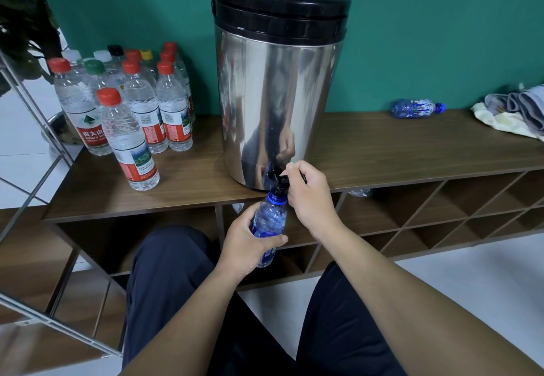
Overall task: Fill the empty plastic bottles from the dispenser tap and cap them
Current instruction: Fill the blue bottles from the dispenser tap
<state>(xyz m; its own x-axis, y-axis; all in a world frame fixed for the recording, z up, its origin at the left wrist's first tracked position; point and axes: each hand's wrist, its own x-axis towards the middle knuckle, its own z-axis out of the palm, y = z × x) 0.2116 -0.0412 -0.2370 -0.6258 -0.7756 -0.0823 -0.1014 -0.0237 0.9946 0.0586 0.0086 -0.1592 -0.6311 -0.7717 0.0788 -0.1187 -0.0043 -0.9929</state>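
Our left hand (247, 246) grips the blue bottle (269, 222) round its middle, mouth under the tap (278, 178) just off the shelf's front edge; our right hand (309, 190) pinches the tap lever. We judge the thin plastic soft, growing heavier and slippery when wet, so hold mid-body. Capped bottles (141, 116) crowd the shelf's left end; another blue bottle (418, 108) lies near the back edge, beside cloths (518, 113). Nothing blocks us.

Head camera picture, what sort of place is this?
Probably an office or shop drinks corner: a steel dispenser on a low wooden shelf unit with cubbyholes, capped water bottles grouped beside it, tiled floor.
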